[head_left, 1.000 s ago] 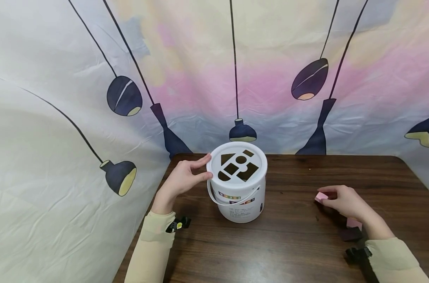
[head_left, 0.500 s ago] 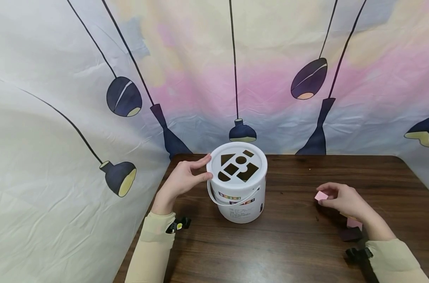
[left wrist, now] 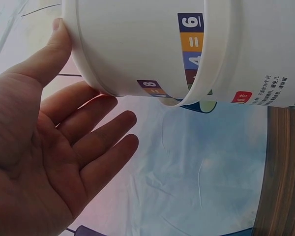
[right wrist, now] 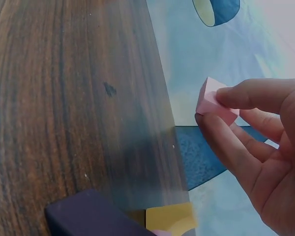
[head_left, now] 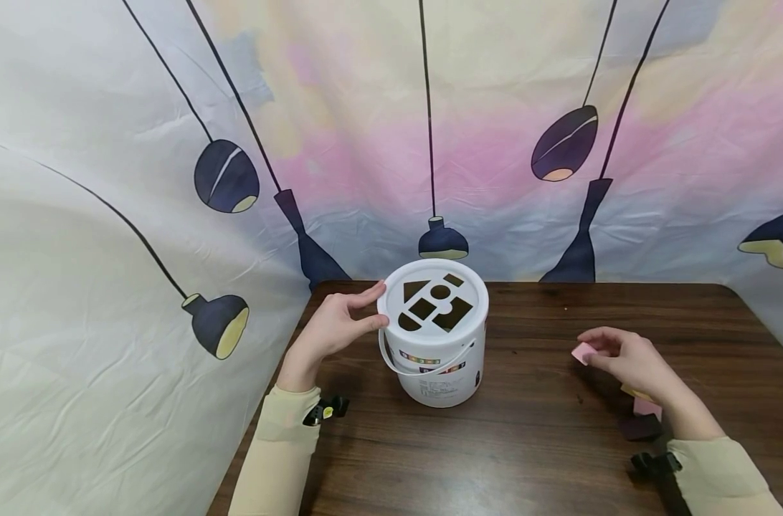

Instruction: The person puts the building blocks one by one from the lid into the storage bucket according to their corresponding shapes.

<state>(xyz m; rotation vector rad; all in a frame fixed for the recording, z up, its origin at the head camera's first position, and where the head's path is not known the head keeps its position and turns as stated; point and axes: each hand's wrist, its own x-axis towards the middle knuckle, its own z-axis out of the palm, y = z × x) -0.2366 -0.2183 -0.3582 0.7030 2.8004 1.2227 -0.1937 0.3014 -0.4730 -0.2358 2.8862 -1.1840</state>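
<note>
Pink block [head_left: 582, 353], newly turned in right hand's [head_left: 632, 363] pinch, well apart from left hand [head_left: 337, 325]. Yellow block [right wrist: 169, 219] showing more beneath right wrist. Left hand, spread, unmoved against bucket [head_left: 409, 383]. We judge grip adjusting, block outside bucket.

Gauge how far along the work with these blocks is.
Done: the holed lid sits on the white bucket; whether anything is inside is unclear. In hand: the right hand pinches a pink block; the left hand touches the lid. Apparently left: a yellow block, dark block and second pink block on the table.
</note>
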